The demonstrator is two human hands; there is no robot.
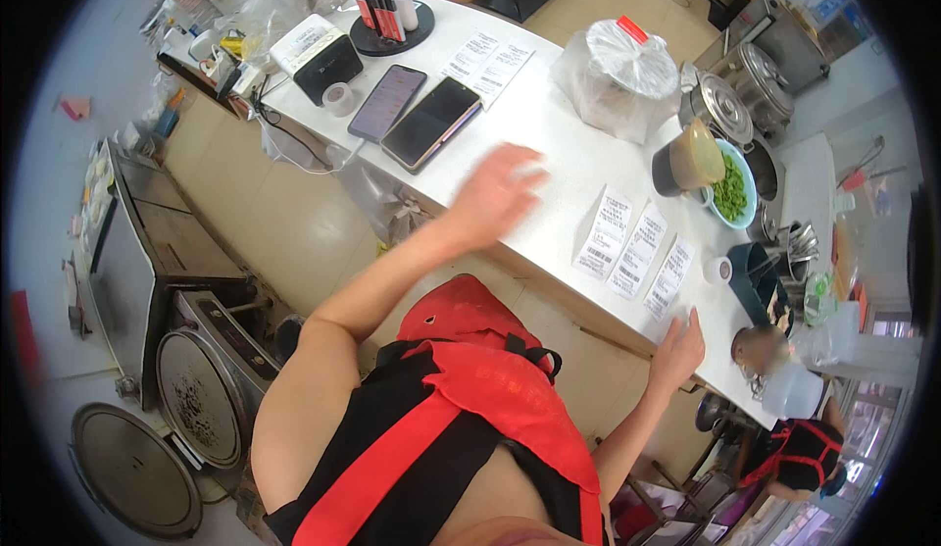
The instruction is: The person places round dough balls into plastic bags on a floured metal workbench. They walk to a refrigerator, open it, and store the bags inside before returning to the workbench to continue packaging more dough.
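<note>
My left hand [500, 193], slightly blurred, is over the white counter [548, 211], fingers apart and empty. At the counter's front edge, my right hand [678, 351] has its fingers spread and holds nothing. Just beyond it lie three printed paper slips, the nearest slip [669, 274] beside a middle slip [638, 250] and a left slip [604, 233]. Two smartphones, one lit [387, 103] and one dark [432, 123], rest side by side up and left of my left hand. Two more slips [489, 64] lie behind the phones. A small white roll [717, 270] is right of the three slips.
A label printer [316, 57], a tape roll [339, 98] and a round black stand [393, 35] are at left. Farther back are a plastic-bagged container [621, 79], a jug [687, 160], a bowl of chopped greens [729, 186] and metal pots [717, 105]. A person [798, 454] is at lower right.
</note>
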